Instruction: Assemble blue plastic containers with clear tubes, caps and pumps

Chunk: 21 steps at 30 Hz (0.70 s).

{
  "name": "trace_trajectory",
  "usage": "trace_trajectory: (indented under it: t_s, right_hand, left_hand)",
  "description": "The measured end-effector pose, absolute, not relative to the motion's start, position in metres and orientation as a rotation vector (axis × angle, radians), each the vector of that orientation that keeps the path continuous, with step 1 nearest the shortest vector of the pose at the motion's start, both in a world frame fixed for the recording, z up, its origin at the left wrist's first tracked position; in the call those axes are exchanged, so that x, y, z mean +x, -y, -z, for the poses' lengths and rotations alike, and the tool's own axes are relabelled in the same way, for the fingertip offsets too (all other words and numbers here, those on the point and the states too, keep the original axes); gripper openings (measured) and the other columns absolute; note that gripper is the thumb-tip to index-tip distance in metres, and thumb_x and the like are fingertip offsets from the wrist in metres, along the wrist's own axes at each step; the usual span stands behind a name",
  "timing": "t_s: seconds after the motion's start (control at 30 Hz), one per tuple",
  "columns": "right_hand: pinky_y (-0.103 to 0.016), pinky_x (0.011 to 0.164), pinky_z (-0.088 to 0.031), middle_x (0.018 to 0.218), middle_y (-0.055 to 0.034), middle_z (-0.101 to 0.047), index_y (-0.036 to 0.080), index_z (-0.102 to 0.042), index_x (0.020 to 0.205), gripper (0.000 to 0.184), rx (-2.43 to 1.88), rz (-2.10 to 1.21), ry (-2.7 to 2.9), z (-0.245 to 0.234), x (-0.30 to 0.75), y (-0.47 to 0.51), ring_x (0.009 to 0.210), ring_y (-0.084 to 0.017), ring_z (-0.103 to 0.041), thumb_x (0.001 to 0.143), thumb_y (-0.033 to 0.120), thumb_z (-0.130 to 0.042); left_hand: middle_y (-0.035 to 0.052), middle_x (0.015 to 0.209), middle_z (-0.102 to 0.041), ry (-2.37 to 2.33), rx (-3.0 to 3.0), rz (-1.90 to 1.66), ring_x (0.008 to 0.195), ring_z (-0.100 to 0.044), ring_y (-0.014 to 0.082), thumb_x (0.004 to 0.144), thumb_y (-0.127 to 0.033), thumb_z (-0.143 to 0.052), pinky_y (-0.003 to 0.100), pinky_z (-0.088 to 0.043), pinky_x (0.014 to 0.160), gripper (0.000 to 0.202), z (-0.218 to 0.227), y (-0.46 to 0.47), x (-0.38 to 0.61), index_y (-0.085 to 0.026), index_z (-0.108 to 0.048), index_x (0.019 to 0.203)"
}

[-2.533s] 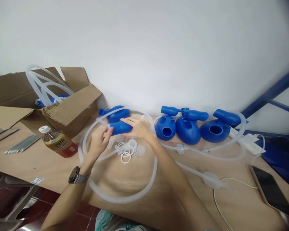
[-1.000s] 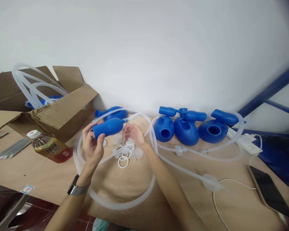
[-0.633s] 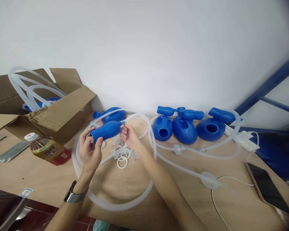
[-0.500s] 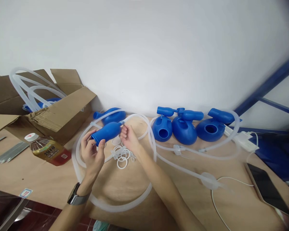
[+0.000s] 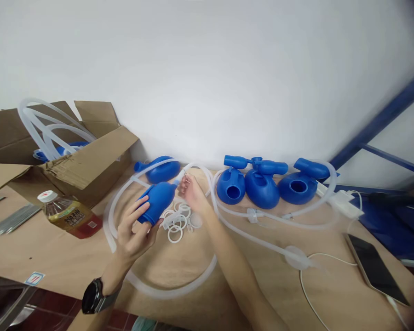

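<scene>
Brown-paper table (image 5: 69,262) fills the lower frame. Open cardboard box (image 5: 86,163) at left, clear hose ends rising out of it. A wide loop of clear tubing (image 5: 179,288) lies centre, ringing the work spot. Three blue vessels (image 5: 262,184) stand in a row right of centre against the wall; a fourth lies behind the hands.

Blue bulb (image 5: 158,206) sits just left of centre, lifted off the table. Long axis runs lower left to upper right: wide end low in the palm, narrow tip pointing up-right.

Left hand (image 5: 135,234) comes up from the lower left, palm turned upward, thumb on the bulb's near side and fingers wrapped under its wide end, a firm hold. Watch on that wrist.

Right hand (image 5: 193,193) reaches in from the lower right, forearm long across the table, fingers curled with tips drawn together just beyond the bulb's tip. Cannot tell whether they pinch anything.

White rings (image 5: 176,223) lie scattered on the table below the bulb.
</scene>
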State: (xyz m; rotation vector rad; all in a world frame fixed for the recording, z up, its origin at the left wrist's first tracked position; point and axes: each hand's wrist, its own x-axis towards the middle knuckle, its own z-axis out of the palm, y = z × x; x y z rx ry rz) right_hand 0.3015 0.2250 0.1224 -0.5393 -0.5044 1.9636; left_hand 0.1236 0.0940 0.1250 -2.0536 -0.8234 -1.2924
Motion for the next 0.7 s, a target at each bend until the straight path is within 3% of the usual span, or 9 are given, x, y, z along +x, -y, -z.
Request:
trace_trajectory:
  t_s: [0.1, 0.17, 0.23, 0.3, 0.4, 0.5, 0.6, 0.7]
  right_hand:
    - [-0.022, 0.049, -0.044, 0.066, 0.0049, -0.059, 0.022, -0.060, 0.096, 0.032, -0.469, -2.078, 0.378, -0.131, 0.302, -0.223, 0.051, -0.012, -0.052, 0.104, 0.052, -0.054]
    - [-0.021, 0.047, -0.041, 0.057, 0.0093, -0.049, 0.023, -0.056, 0.090, 0.029, -0.431, -2.076, 0.228, -0.143, 0.299, -0.223, 0.044, -0.010, -0.042, 0.105, 0.048, -0.055]
    - [-0.018, 0.044, -0.035, 0.048, 0.0139, -0.031, 0.023, -0.051, 0.081, 0.028, -0.415, -2.025, 0.175, -0.157, 0.295, -0.222, 0.038, -0.007, -0.029, 0.103, 0.037, -0.059]
    - [-0.017, 0.041, -0.028, 0.046, 0.0159, -0.020, 0.023, -0.049, 0.076, 0.029, -0.424, -2.000, 0.229, -0.170, 0.290, -0.222, 0.038, -0.006, -0.017, 0.099, 0.033, -0.064]
    - [-0.019, 0.039, -0.020, 0.045, 0.0163, -0.015, 0.022, -0.049, 0.072, 0.032, -0.460, -1.990, 0.332, -0.185, 0.278, -0.223, 0.040, -0.006, -0.010, 0.096, 0.032, -0.067]
    - [-0.020, 0.040, -0.019, 0.045, 0.0158, -0.013, 0.023, -0.043, 0.068, 0.037, -0.448, -2.011, 0.435, -0.189, 0.263, -0.226, 0.041, -0.007, -0.007, 0.095, 0.025, -0.067]
    - [-0.020, 0.040, -0.018, 0.046, 0.0157, -0.012, 0.023, -0.041, 0.067, 0.039, -0.419, -2.064, 0.551, -0.183, 0.250, -0.227, 0.041, -0.006, -0.006, 0.095, 0.025, -0.069]
    - [-0.020, 0.039, -0.015, 0.047, 0.0160, -0.010, 0.023, -0.047, 0.070, 0.035, -0.372, -2.087, 0.612, -0.174, 0.240, -0.223, 0.041, -0.006, -0.004, 0.094, 0.028, -0.071]
  left_hand:
    - [0.0169, 0.129, -0.066, 0.923, -2.071, 1.301, 0.123, -0.072, 0.0381, 0.075, -0.002, -0.087, 0.048, -0.066, 0.097, 0.035, -0.121, -0.088, 0.126, -0.018, -0.059, 0.088]
    - [0.0153, 0.125, -0.071, 1.016, -2.053, 1.331, 0.115, -0.076, 0.0344, 0.077, -0.008, -0.088, 0.044, -0.068, 0.093, 0.034, -0.113, -0.085, 0.129, -0.019, -0.059, 0.092]
    - [0.0134, 0.119, -0.074, 1.216, -2.008, 1.474, 0.100, -0.080, 0.0290, 0.078, -0.018, -0.089, 0.037, -0.069, 0.078, 0.036, -0.103, -0.083, 0.130, -0.020, -0.054, 0.088]
    - [0.0111, 0.111, -0.076, 1.519, -1.936, 1.689, 0.083, -0.079, 0.0238, 0.076, -0.030, -0.090, 0.031, -0.067, 0.063, 0.045, -0.093, -0.081, 0.130, -0.022, -0.047, 0.087]
    - [0.0028, 0.097, -0.072, 1.887, -1.683, 2.091, 0.072, -0.074, 0.0183, 0.065, -0.037, -0.093, 0.027, -0.064, 0.057, 0.058, -0.086, -0.079, 0.127, -0.024, -0.045, 0.095]
    - [-0.0032, 0.083, -0.064, 2.209, -1.359, 2.671, 0.058, -0.067, 0.0137, 0.073, -0.043, -0.083, 0.023, -0.058, 0.048, 0.049, -0.093, -0.079, 0.125, -0.025, -0.048, 0.102]
    - [0.0003, 0.080, -0.063, 2.687, -0.908, 3.186, 0.050, -0.060, 0.0109, 0.082, -0.047, -0.073, 0.019, -0.053, 0.040, 0.035, -0.105, -0.074, 0.125, -0.024, -0.055, 0.102]
    - [0.0037, 0.083, -0.065, 2.905, -0.451, 3.398, 0.050, -0.059, 0.0088, 0.082, -0.044, -0.075, 0.015, -0.054, 0.041, 0.032, -0.106, -0.063, 0.124, -0.023, -0.060, 0.100]
